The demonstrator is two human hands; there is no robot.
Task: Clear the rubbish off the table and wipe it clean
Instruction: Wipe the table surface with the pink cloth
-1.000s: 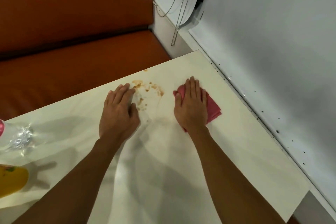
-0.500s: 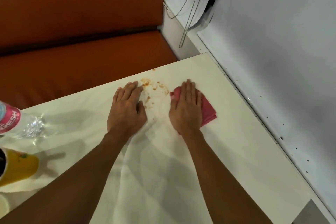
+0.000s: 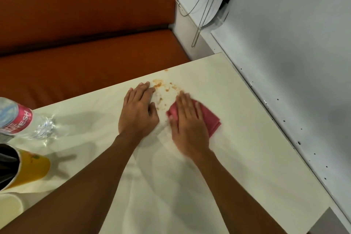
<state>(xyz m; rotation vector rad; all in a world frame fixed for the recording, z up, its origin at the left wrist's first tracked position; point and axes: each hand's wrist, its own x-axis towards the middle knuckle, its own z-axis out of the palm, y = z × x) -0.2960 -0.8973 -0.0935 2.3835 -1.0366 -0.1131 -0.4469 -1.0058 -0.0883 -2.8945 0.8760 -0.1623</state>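
Since half a second ago the right hand (image 3: 188, 125), fingers straight and pressed flat on the folded pink cloth (image 3: 209, 119), has slid toward the orange-brown sauce smears (image 3: 161, 88) at its 11 o'clock on the cream tabletop (image 3: 247, 138). At the cloth's 9 o'clock the left hand (image 3: 137, 112) rests flat, fingers together, fingertips just beside the smears. A clear plastic bottle with a pink label (image 3: 17, 118) sits at far 9 o'clock.

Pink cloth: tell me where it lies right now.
In the head view, the pink cloth lies on the table right of centre, under the right hand, just right of the orange stains.
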